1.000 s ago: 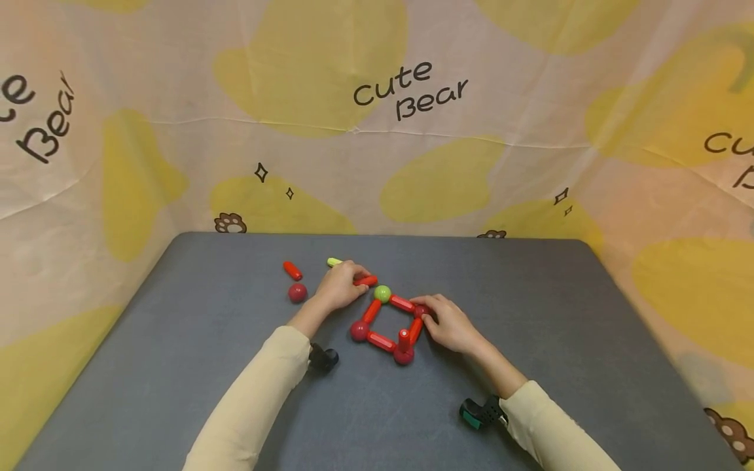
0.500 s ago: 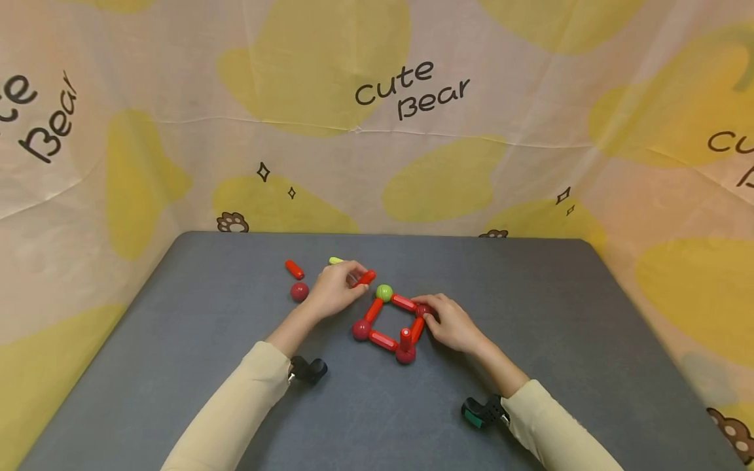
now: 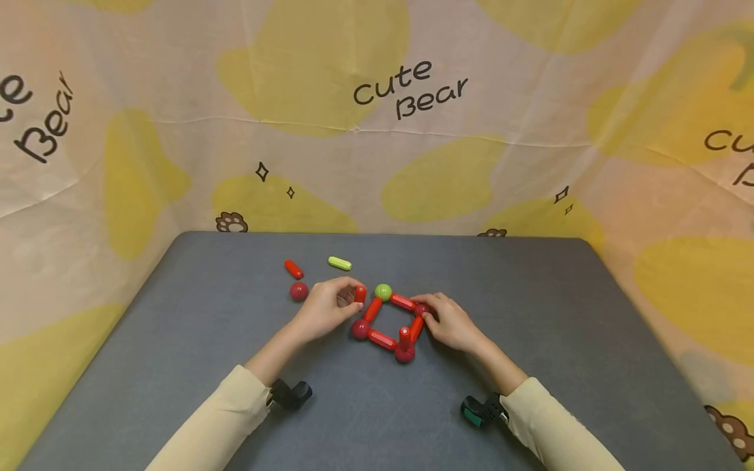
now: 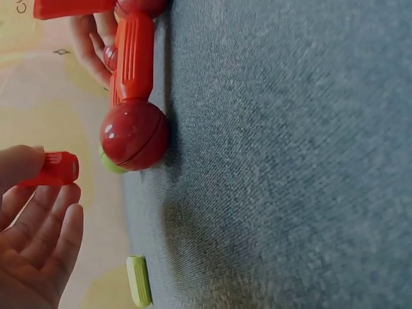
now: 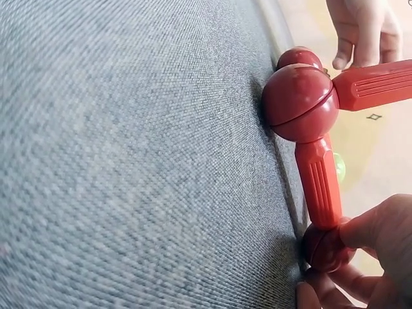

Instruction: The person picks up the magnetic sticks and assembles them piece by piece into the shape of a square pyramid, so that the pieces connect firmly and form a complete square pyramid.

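Note:
My left hand point(image 3: 326, 306) pinches a red magnetic rod point(image 4: 59, 168) between thumb and fingers, held upright above the table, left of a square frame. That frame has red rods point(image 3: 383, 339) for sides and balls at its corners: a green ball point(image 3: 383, 292) at the back, a dark red ball point(image 3: 361, 329) at left, another red ball point(image 3: 404, 354) in front with a red rod point(image 3: 404, 337) standing on it. My right hand point(image 3: 450, 322) grips the right corner ball point(image 5: 327, 247) with thumb and fingers, which partly cover it.
Behind the left hand lie a loose red rod point(image 3: 294, 269), a loose red ball point(image 3: 299, 291) and a yellow-green rod point(image 3: 340, 263). The grey table point(image 3: 377, 418) ends at a printed cloth backdrop point(image 3: 436, 170).
My left hand has drawn back toward the left and nearer with its red rod, turning it from lying flat to upright. The yellow-green rod is now uncovered. My right hand stays put.

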